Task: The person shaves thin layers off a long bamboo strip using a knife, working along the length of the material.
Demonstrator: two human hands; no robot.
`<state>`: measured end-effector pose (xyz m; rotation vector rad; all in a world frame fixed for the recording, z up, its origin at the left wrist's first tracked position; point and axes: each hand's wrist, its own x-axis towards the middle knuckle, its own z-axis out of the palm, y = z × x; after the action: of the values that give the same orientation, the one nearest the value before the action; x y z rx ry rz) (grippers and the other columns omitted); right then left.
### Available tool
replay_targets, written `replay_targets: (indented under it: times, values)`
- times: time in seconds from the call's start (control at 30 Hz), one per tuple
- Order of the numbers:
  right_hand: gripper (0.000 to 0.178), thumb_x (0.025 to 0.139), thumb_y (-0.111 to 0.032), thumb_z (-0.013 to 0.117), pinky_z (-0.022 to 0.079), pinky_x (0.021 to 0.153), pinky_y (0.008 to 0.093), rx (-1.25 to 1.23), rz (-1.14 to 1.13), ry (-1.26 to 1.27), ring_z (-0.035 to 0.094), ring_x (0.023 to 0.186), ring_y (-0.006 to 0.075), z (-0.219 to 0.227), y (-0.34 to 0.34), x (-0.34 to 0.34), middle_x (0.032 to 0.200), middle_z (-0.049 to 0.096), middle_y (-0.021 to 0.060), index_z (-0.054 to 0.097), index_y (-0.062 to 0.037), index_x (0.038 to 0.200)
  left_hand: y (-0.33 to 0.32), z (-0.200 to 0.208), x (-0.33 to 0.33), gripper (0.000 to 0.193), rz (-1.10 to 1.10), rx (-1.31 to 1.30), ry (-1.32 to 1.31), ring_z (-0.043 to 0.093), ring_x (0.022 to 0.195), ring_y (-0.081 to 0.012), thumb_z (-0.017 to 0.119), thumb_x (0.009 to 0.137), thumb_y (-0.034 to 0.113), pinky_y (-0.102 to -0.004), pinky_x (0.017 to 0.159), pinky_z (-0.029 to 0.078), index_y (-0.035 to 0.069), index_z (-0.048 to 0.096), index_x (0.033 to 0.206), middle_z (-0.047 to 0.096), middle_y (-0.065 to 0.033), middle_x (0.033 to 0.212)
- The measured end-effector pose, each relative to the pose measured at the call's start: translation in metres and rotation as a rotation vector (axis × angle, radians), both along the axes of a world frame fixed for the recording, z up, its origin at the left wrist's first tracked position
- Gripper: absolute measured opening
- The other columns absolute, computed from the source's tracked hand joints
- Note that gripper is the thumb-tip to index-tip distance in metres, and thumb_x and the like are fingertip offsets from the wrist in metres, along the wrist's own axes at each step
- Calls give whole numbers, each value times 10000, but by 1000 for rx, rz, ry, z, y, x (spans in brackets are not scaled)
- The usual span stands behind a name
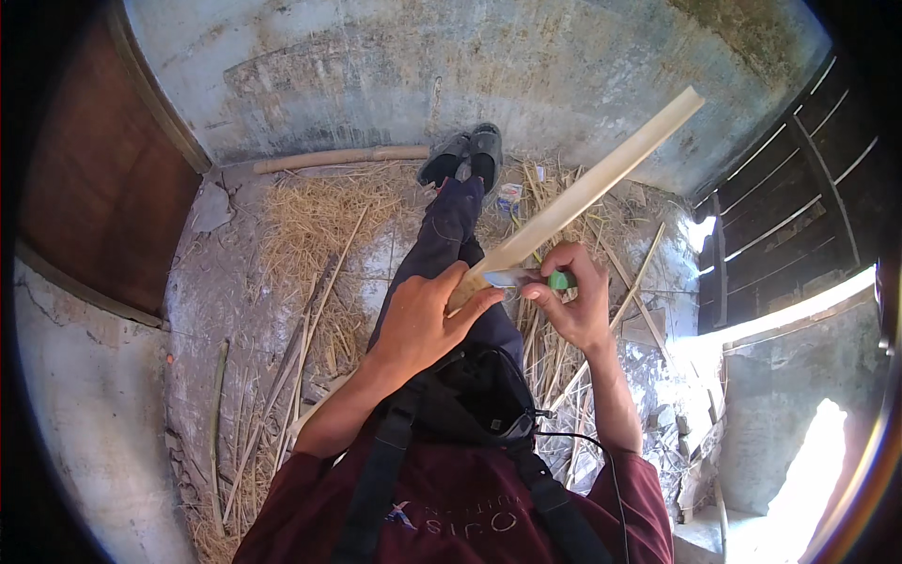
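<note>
A long split bamboo piece [601,183], pale and slightly hollowed, slants from my lap up to the far right. Its near end lies in the grip of my left hand [427,315], thumb on one side and fingers on the other. My right hand [578,299] is closed around the green handle [561,280] of a knife. The knife's blade [507,278] points left and meets the bamboo just beyond my left thumb. How deep the edge sits in the bamboo cannot be made out.
Straw-like shavings [324,216] and thin bamboo strips [315,320] litter the floor on both sides of my outstretched legs. A round bamboo pole [343,158] lies along the far wall. A black bag [479,395] rests on my lap, with a cable running right.
</note>
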<state>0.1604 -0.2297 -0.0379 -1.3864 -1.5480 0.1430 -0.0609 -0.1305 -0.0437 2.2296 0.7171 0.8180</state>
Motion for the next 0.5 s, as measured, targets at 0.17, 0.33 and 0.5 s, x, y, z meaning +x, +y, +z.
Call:
replay_targets:
  times: [0.17,0.33,0.5]
  values:
    - [447,793,-344,954,502,614,346,141,4,-47,657,692,236,-9,5,-6,803,653,70,633,-61,920,-5,8,-4,542,-32,61,-4,684,623,-433,751,974,518,-492,542,496,-1,596,956,645,-192,639]
    - [448,769,-342,968,485,566,353,252,10,-93,650,642,241,-5,8,-12,759,648,71,638,-75,912,-8,12,-10,604,-46,67,3,706,648,-415,750,945,573,-484,563,512,-1,583,1027,671,-193,679]
    - [446,747,-323,983,498,564,346,257,-16,-79,669,644,240,-1,5,-15,765,683,86,665,-74,936,-6,13,-13,614,-95,56,-19,712,656,-407,739,964,557,-479,567,510,-28,598,1085,682,-197,701]
